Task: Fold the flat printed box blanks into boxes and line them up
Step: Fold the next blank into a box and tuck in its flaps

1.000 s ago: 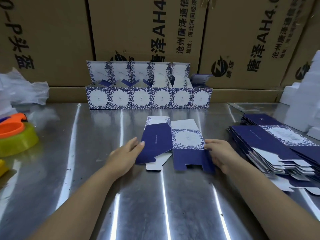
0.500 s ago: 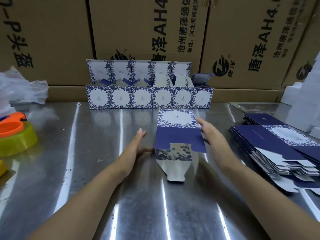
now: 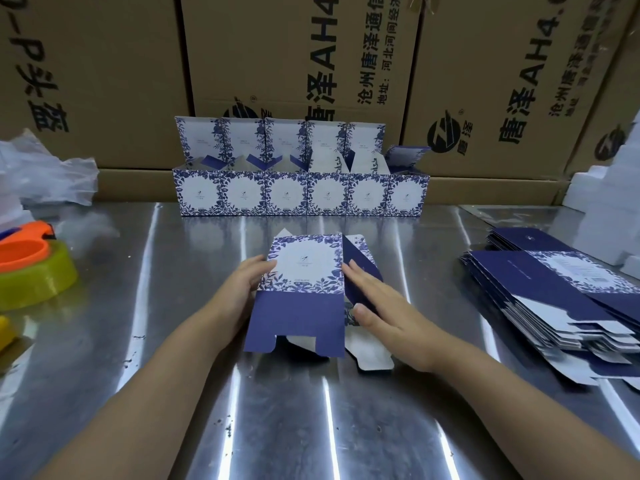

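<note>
**A:** head cam, where's the box blank (image 3: 304, 299)?
**B:** mid table (image 3: 166, 323), half popped up. Left hand (image 3: 239, 289) presses its left side, right hand (image 3: 377, 303) lies flat on its right panel, fingers straight. Folded boxes (image 3: 301, 197) sit in a row behind it.

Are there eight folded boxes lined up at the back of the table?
No, the row of folded boxes holds six, standing side by side.
</note>
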